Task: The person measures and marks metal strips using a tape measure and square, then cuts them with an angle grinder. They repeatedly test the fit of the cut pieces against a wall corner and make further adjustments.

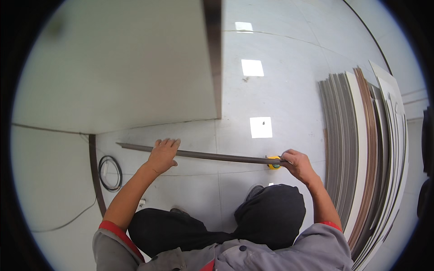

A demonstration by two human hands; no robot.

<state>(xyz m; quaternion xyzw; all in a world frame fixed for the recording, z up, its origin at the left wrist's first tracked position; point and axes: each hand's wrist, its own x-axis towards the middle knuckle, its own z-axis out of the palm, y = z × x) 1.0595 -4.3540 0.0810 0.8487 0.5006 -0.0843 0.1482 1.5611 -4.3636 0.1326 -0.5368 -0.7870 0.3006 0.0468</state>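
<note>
Both hands rest on a long dark strip [212, 156] that lies across the pale tiled floor [280, 95] in the middle of the frame. At centre left, the left hand [162, 153] lies flat on top of the strip, fingers held together and stretched forward over it, palm pressing down. At centre right, the right hand [297, 163] is curled closed around the strip's right end, and a yellow tape measure [273, 163] sits just beside its fingers, touching the strip. Whether the right hand also grips the tape measure cannot be told.

The strip runs from centre left, slanting slightly downward to centre right, its left end free on the floor beyond the left hand. A large white panel [117, 67] fills the upper left of the frame, edged on its right by a dark band [216, 58]. At the lower left, a coil of black cable [110, 173] lies on the floor near a curved dark edge. Along the right side, a stack of long trim boards [361, 149] in grey, brown and white lies side by side. At the bottom, the person's dark trousers and grey jacket with red trim show, knees bent above the floor.
</note>
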